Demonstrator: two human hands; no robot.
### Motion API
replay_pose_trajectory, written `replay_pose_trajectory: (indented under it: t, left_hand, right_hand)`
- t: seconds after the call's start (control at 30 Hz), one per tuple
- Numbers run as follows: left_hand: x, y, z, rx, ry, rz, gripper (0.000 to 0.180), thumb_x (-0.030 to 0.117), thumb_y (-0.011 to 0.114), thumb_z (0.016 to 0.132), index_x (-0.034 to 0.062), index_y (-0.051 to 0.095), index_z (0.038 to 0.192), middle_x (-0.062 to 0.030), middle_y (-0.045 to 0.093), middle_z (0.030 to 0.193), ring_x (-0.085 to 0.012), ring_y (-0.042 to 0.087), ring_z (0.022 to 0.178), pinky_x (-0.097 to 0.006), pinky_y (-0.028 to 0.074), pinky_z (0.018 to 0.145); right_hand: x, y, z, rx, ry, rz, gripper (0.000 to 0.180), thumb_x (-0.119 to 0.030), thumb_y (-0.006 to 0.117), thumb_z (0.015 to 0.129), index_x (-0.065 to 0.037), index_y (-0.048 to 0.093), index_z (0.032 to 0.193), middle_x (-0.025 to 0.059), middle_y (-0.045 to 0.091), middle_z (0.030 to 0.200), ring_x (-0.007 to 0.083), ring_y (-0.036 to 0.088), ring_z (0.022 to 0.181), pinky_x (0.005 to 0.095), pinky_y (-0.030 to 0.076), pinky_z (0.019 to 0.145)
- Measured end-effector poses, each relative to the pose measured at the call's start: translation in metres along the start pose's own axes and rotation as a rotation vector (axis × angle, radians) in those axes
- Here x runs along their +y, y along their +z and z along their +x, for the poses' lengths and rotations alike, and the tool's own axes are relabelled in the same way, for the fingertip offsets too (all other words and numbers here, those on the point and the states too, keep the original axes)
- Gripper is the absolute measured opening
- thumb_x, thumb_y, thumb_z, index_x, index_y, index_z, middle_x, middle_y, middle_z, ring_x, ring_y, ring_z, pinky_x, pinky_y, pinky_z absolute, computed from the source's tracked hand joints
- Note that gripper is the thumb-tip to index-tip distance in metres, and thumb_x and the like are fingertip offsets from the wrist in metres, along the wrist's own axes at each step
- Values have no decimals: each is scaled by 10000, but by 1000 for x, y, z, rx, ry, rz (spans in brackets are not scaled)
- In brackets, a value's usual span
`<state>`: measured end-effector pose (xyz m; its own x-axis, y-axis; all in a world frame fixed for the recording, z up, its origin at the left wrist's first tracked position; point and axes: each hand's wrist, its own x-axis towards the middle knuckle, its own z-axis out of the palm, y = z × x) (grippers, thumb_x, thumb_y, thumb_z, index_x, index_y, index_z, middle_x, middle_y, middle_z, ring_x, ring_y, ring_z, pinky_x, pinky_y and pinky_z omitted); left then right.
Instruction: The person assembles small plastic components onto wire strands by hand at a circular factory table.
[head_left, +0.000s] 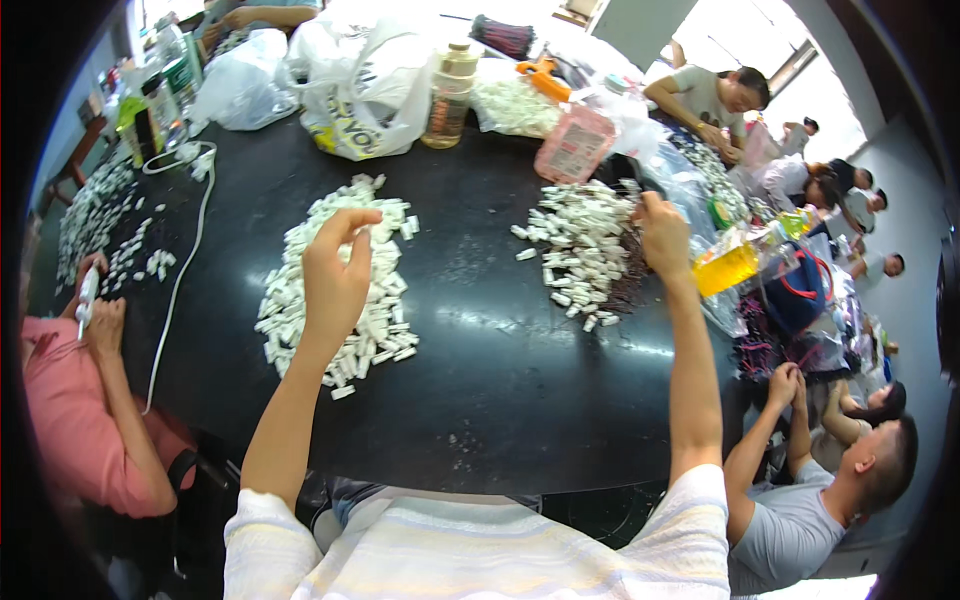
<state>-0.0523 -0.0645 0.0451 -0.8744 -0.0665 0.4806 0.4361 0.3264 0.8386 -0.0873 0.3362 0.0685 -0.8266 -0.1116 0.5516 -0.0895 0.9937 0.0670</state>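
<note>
My left hand [338, 270] is raised over a heap of small white plastic pieces [375, 300]. Its thumb and index finger are bent toward each other in a pinch, and whatever lies between the tips is too small to make out. At the right edge of a second heap of white pieces [575, 235] is my right hand [664, 235], its fingers drawn together. I cannot make out what they hold. Thin dark reddish-brown wires [628, 270] lie beside that hand, along the heap's right side.
Across the dark table [480, 400] stand a white plastic bag [365, 95], a bottle of amber liquid [448, 100] and a pink packet [576, 143]. A white cable [190, 270] runs down the left. People sit left and right; a yellow bottle [725, 268] lies right.
</note>
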Motion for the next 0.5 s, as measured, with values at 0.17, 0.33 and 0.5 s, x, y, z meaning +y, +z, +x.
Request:
replay_pose_trajectory:
  t: [0.17, 0.33, 0.5]
  left_hand:
    - [-33, 3, 35, -165, 374, 466, 178, -40, 547, 725, 16, 626, 873, -112, 623, 921, -308, 534, 987, -362, 438, 799]
    - [-57, 30, 59, -458, 588, 676, 214, -45, 586, 675, 46, 645, 859, -79, 630, 919, -288, 467, 1099, -388, 395, 871]
    - [-43, 54, 74, -775, 565, 888, 61, 28, 597, 670, 57, 623, 716, -74, 610, 777, -269, 511, 917, -438, 378, 811]
  right_hand:
    - [-4, -7, -4, 241, 39, 177, 93, -104, 493, 846, -38, 533, 897, 140, 602, 754, 348, 563, 695, 428, 412, 651]
    - [-71, -21, -21, 525, 18, 614, 113, -103, 452, 906, -24, 520, 862, 73, 613, 731, 186, 506, 520, 288, 372, 481]
    - [-120, -27, -75, -79, 708, 1464, 284, -312, 445, 926, -55, 535, 844, -23, 438, 536, 50, 350, 430, 199, 246, 388]
